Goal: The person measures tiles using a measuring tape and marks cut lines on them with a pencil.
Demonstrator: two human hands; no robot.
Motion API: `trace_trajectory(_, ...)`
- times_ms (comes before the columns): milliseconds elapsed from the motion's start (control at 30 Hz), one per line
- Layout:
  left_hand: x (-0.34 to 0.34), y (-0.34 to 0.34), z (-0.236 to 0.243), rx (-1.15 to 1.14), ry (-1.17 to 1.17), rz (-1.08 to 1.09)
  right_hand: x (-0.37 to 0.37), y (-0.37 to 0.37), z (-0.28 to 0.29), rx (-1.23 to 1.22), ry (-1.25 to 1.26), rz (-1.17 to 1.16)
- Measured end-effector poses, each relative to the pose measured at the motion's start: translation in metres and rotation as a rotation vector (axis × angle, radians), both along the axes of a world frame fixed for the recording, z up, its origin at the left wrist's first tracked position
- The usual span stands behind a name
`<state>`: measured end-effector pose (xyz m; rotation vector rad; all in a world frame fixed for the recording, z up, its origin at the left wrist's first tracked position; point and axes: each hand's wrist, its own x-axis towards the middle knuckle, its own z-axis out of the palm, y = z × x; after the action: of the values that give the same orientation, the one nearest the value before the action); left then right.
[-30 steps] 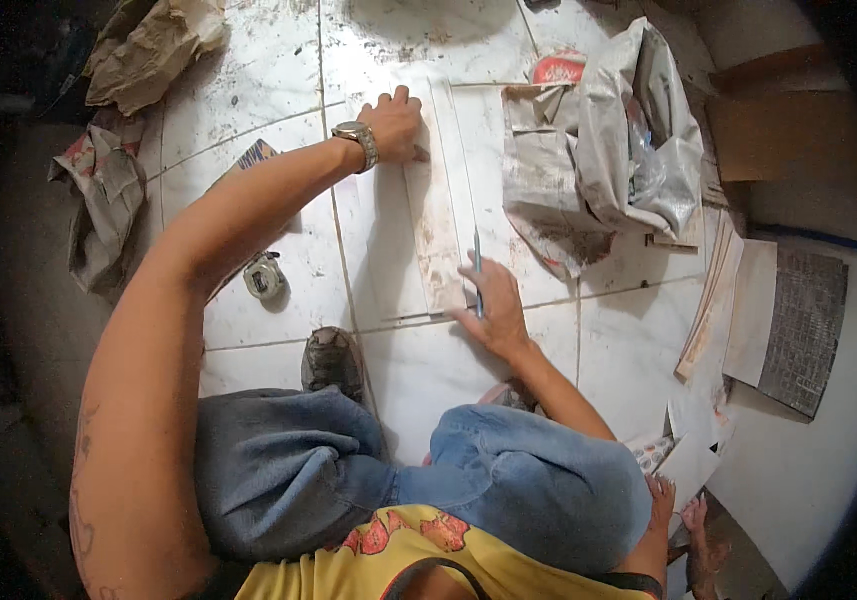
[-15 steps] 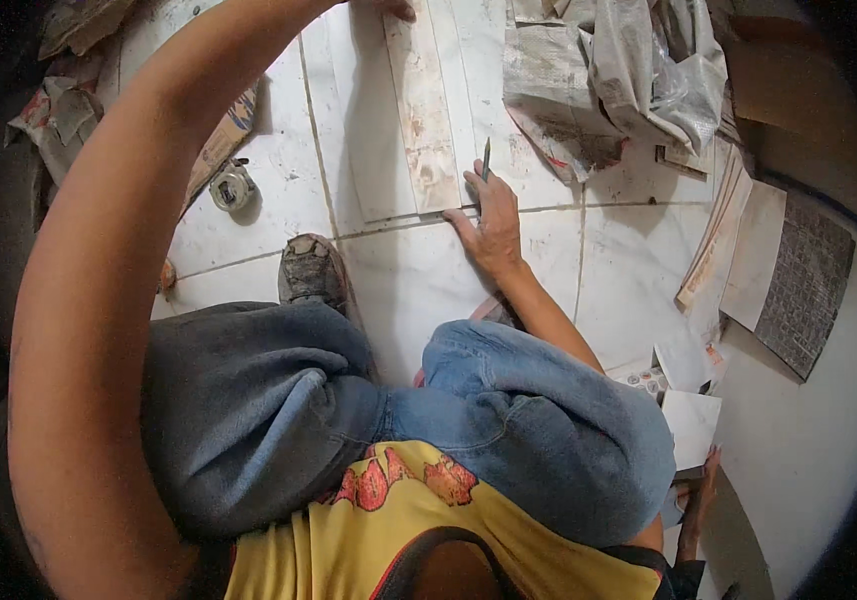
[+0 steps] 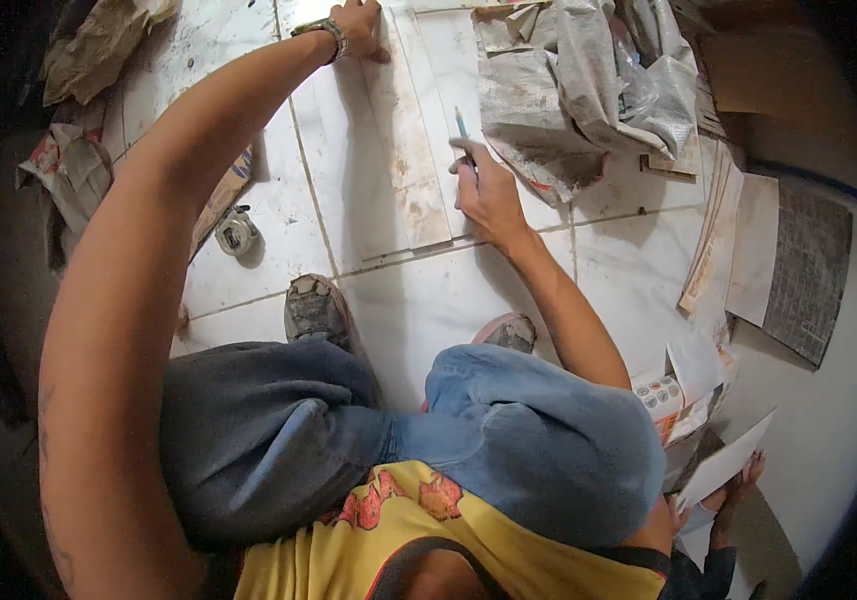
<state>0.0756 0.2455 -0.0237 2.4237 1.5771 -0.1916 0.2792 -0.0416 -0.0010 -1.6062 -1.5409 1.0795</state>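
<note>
At the top, my left hand (image 3: 359,30) rests with bent, parted fingers on a narrow, dust-stained strip (image 3: 410,190) lying lengthwise over a wider white piece (image 3: 373,200). Beside the strip's right edge, my right hand (image 3: 488,195) is closed around a slim pencil (image 3: 460,124) pointing away from me. A round metal tape measure (image 3: 237,232) lies on the tiled floor left of these pieces, next to a printed cardboard piece (image 3: 218,200) partly hidden under my left forearm.
Crumpled grey sacks (image 3: 588,90) lie right of the pieces; torn paper (image 3: 98,50) at upper left. Stacked pale and dark-grey tiles (image 3: 798,280) stand at the right. At lower right another person's hands (image 3: 743,470) hold a white tile (image 3: 723,460). My shoes (image 3: 313,315) are below the strip.
My right hand has moved forward along the strip's edge with the pencil. My left hand stays at the far end. At lower right, the other person has raised a white tile.
</note>
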Motion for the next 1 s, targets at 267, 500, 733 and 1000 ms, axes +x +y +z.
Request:
trace_trajectory(267,0.003,-0.01,0.012,-0.064,0.008,0.071,-0.004,0.029,-0.005,-0.021,-0.217,0.061)
trace_trajectory(500,0.005,-0.013,0.02,-0.067,0.005,0.099,-0.015,0.065,0.002,0.066,-0.45,0.123)
trace_trajectory(733,0.003,-0.015,0.032,-0.128,-0.064,0.091,-0.034,0.198,-0.008,0.203,-0.564,0.157)
trace_trajectory(1000,0.004,-0.016,0.029,-0.119,-0.048,0.112,-0.038,0.243,-0.014,0.214,-0.653,0.21)
